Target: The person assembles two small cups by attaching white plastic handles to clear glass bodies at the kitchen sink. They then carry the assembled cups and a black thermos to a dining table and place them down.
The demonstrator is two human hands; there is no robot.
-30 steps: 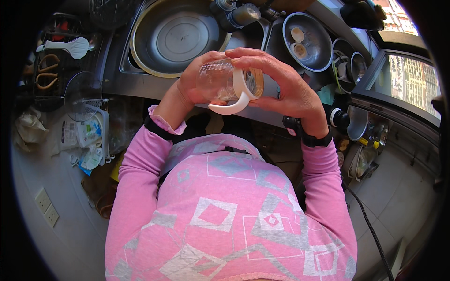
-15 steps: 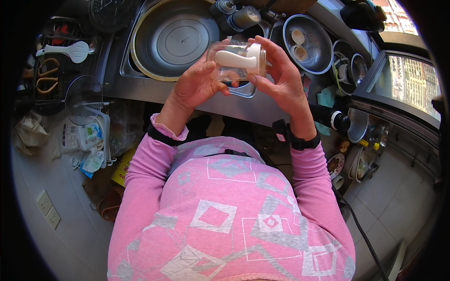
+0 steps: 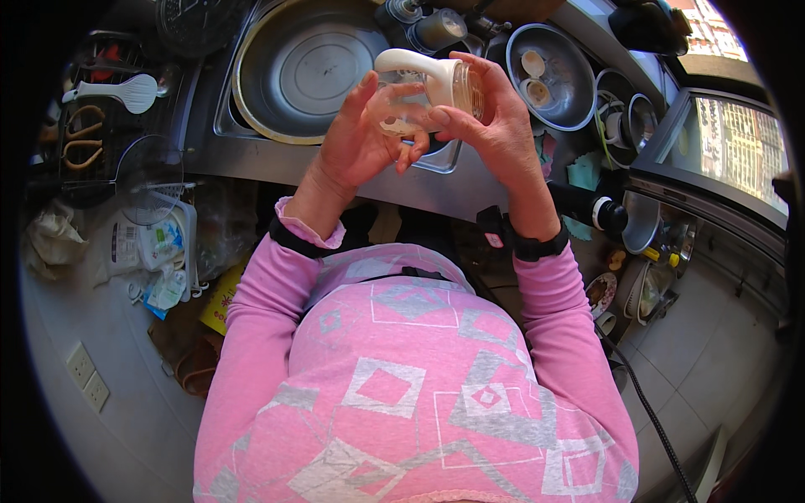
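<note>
Upper middle of frame: clear jar (image 3: 423, 96) with white handle, gripped between left hand (image 3: 365, 138) and right hand (image 3: 495, 126), fingers (image 3: 453, 113) curled around it.

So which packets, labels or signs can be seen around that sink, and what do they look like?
White plastic packets: left of the person, beside the counter, crumpled, with green and blue printing.
Yellow packet: below them, flat, partly hidden by the pink sleeve.
Printed panel: far right, rectangular, pale with dense dark marks.
</note>
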